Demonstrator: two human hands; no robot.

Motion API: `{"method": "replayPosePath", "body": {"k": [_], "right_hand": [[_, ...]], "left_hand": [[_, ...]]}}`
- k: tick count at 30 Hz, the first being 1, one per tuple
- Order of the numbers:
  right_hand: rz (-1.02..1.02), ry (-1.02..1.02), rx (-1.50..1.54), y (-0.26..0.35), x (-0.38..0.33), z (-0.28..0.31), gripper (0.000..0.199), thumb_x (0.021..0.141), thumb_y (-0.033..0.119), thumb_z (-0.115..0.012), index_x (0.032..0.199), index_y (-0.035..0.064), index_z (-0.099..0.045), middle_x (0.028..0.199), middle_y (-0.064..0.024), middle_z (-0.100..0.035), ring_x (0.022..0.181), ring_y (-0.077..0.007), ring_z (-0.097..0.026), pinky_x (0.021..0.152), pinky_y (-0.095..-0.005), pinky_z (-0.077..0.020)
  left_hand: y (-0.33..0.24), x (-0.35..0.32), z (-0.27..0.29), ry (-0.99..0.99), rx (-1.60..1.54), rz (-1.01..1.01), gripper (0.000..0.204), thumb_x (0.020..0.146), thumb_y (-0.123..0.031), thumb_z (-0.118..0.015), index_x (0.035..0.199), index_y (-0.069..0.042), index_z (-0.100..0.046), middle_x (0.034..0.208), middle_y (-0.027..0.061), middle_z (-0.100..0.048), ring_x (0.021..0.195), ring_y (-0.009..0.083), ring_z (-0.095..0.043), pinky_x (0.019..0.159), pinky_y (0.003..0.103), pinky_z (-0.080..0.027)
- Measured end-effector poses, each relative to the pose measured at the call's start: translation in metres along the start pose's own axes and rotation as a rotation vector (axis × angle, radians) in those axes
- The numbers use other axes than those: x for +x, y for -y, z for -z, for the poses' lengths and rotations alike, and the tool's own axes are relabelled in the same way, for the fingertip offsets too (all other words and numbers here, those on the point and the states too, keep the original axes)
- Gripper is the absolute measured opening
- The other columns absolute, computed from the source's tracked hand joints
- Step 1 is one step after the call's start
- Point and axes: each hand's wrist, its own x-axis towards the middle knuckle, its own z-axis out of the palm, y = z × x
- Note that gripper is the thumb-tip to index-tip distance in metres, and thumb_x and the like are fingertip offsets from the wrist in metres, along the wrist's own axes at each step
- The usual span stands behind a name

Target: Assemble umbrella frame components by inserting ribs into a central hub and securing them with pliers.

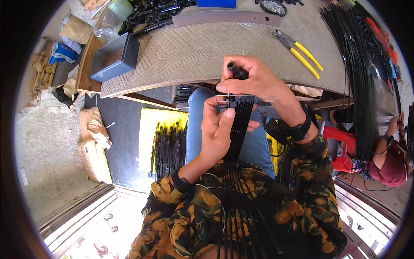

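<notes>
My left hand (217, 129) is closed around a flat bundle of thin black rods (235, 146), which look like umbrella ribs. They run down over my lap and fan out across my patterned shirt. Just above it, my right hand (254, 77) grips a short black tube (237, 71) with a hollow end facing up. A thin wire (265, 98) stretches sideways below the right hand, across the top of the rods. How the tube and the rods join is hidden by my fingers.
Yellow-handled pliers (302, 54) and a grey metal strip (224, 18) lie on the bench. A grey bin (115, 58) stands at its left edge. Long black rods (351, 69) hang over the right side. More rods (168, 144) stand left of my legs. Another person's arm (384, 146) shows far right.
</notes>
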Motion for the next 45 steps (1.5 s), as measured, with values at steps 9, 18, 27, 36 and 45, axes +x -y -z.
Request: {"method": "replayPosePath", "body": {"k": [9,18,27,36,45], "right_hand": [[0.117,-0.663,0.093,-0.019,-0.029,0.001,0.039,0.090,0.034,-0.048,0.069,0.0012,-0.054,0.063,-0.0015,-0.052,0.052,-0.0063,-0.046,0.048,-0.0213,-0.0356],[0.049,-0.793,0.389,-0.025,-0.054,-0.061,0.032,0.084,0.016,-0.059,0.112,-0.0002,-0.057,0.070,0.0029,-0.050,0.059,-0.0028,-0.041,0.052,-0.0174,-0.0331],[0.025,-0.750,0.009,-0.021,-0.054,-0.077,0.020,0.076,0.011,-0.068,0.092,0.0004,-0.065,0.072,0.0022,-0.053,0.064,-0.0041,-0.042,0.055,-0.0187,-0.0333],[0.007,-0.544,0.291,-0.035,-0.058,-0.075,0.012,0.077,0.009,-0.067,0.080,-0.0021,-0.064,0.069,0.0025,-0.055,0.065,-0.0031,-0.043,0.055,-0.0188,-0.0333],[-0.028,-0.633,0.253,-0.010,-0.049,-0.088,0.014,0.080,0.010,-0.064,0.085,-0.0020,-0.058,0.071,0.0021,-0.056,0.069,-0.0027,-0.046,0.058,-0.0186,-0.0361]], "left_hand": [[-0.007,0.008,0.007,-0.129,-0.078,0.000,0.025,0.092,-0.012,-0.041,0.115,-0.006,-0.032,0.110,0.0170,-0.053,0.084,0.0266,-0.063,0.070,0.033,-0.054],[-0.004,0.011,0.009,-0.197,0.041,-0.099,0.024,0.091,-0.008,-0.045,0.113,-0.004,-0.037,0.106,0.0079,-0.050,0.088,0.0125,-0.054,0.075,0.029,-0.050],[-0.007,0.003,0.013,-0.224,0.100,-0.185,0.027,0.089,-0.006,-0.048,0.114,-0.004,-0.039,0.103,0.0055,-0.051,0.095,0.0104,-0.048,0.087,0.027,-0.040],[-0.041,0.014,0.033,-0.112,-0.012,0.052,0.024,0.078,-0.001,-0.063,0.099,-0.002,-0.053,0.084,0.0079,-0.061,0.074,0.0121,-0.056,0.069,0.026,-0.046],[-0.044,0.013,0.046,-0.131,0.145,0.042,0.023,0.080,-0.004,-0.063,0.102,0.000,-0.057,0.085,0.0084,-0.063,0.072,0.0109,-0.055,0.065,0.024,-0.044]]}}
